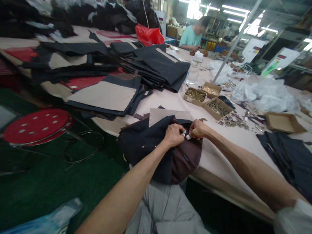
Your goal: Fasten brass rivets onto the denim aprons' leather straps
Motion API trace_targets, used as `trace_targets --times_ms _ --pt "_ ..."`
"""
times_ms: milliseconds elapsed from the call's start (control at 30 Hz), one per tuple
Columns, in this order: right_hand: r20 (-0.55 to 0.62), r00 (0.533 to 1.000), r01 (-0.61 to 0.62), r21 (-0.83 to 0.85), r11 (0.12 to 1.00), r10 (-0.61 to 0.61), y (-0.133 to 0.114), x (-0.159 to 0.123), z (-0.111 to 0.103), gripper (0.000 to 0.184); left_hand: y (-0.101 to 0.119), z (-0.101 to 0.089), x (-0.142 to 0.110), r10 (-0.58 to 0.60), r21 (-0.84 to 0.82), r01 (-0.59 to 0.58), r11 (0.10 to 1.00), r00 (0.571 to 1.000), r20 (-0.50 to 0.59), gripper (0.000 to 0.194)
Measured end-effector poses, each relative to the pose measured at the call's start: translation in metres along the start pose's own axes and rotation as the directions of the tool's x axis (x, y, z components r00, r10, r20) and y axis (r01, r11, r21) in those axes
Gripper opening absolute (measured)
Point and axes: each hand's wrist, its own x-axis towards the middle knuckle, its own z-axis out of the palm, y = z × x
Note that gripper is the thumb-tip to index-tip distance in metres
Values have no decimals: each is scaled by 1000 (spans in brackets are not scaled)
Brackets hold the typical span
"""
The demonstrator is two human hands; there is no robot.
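Note:
A dark navy and brown fabric piece (156,159), apparently a bag panel, lies over the table's front edge and hangs toward my lap. My left hand (175,135) is closed on its upper edge, with white coverings on the fingertips. Close beside it, my right hand (197,130) pinches the same edge, its fingertips also wrapped in white. Whether a small part sits between the fingers is hidden. Two small brass-coloured studs (143,147) show on the navy side, and a small dark label (186,157) is on the brown side. A beige panel (168,116) sticks up behind my left hand.
Cardboard boxes of small metal fittings (217,109) stand beyond my right hand, with loose fittings (235,123) scattered nearby. Stacks of dark panels (156,65) fill the left. A clear bottle (194,70), a metal pole (236,42), a red stool (36,125) and a seated person (191,35) are around.

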Motion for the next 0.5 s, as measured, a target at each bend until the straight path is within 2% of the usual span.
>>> trace_targets --times_ms 133,267,400,500 --pt "11 999 -53 -23 998 54 -5 7 -3 18 -3 0 3 10 -30 -10 1000 1000 -2 31" --pt "20 999 -42 6 999 42 -9 7 -4 21 -4 -8 2 45 -63 -43 997 999 21 32" --pt "25 998 46 100 994 -49 -11 -7 -1 22 -7 -17 1 92 -111 -85 990 994 64 31" --pt "19 987 152 197 968 -159 12 -25 -3 23 -11 -19 1 118 -161 -107 981 991 57 29"
